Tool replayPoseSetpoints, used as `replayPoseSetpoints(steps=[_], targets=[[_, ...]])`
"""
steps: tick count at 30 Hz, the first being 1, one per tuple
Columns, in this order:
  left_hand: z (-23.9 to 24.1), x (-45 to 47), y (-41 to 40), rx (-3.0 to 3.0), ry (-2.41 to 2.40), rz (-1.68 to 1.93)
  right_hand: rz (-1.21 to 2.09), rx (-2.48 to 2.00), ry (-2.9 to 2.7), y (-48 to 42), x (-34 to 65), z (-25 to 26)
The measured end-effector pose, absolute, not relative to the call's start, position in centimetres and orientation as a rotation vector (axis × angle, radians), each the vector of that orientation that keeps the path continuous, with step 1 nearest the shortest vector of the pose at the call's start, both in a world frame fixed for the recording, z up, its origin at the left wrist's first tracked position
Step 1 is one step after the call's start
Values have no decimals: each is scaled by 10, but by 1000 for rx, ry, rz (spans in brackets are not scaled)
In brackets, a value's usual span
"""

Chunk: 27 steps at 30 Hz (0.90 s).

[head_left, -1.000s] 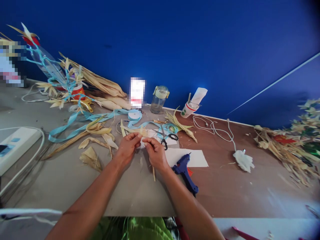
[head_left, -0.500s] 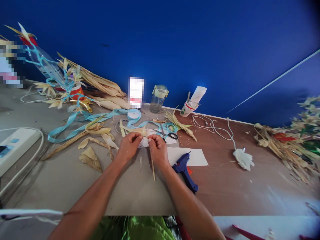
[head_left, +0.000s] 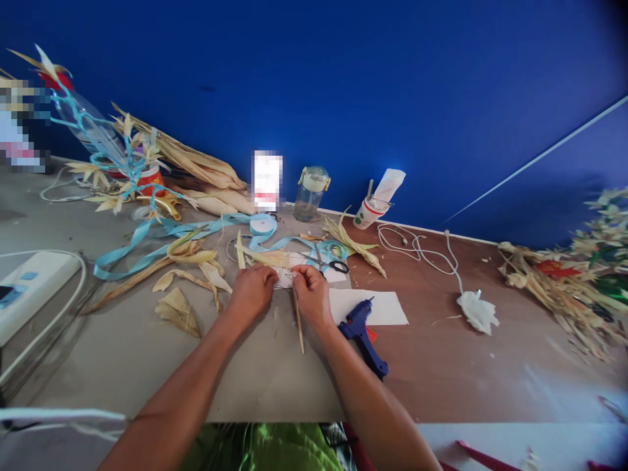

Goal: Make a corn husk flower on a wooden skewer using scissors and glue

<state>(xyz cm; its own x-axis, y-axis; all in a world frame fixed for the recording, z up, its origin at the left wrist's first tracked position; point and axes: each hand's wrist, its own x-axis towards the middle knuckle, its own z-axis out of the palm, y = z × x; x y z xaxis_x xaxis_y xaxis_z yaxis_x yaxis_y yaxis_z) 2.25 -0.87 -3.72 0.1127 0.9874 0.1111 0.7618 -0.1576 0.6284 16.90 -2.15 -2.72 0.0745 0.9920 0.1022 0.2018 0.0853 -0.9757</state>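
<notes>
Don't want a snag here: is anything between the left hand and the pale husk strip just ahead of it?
Nothing visible stands between the left hand and the pale husk strip; whether they touch is unclear. The scissors lie to the right, just beyond the right hand.

The head camera looks down over the table (head_left: 275,386).

My left arm (head_left: 179,389) and right arm (head_left: 377,399), both bare, come up from the bottom, slanting inward. Left hand (head_left: 251,292): fingers bent, thumb tip close to index; exact grip unclear. Right hand (head_left: 313,294): thumb and index pinched, others curled. Fingertips near each other, small gap between. Backs mostly facing me.
</notes>
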Motion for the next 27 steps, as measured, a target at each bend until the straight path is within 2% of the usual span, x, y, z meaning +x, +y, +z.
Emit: replayPoseSetpoints(steps=[11,27], targets=[[-35,28,-6,1347,1542,1141,1076,-1335,-1348,-28,160,-33],[-24,33,-12,952,1360,1102,1075,-1391,-1393,-31,155,-28]])
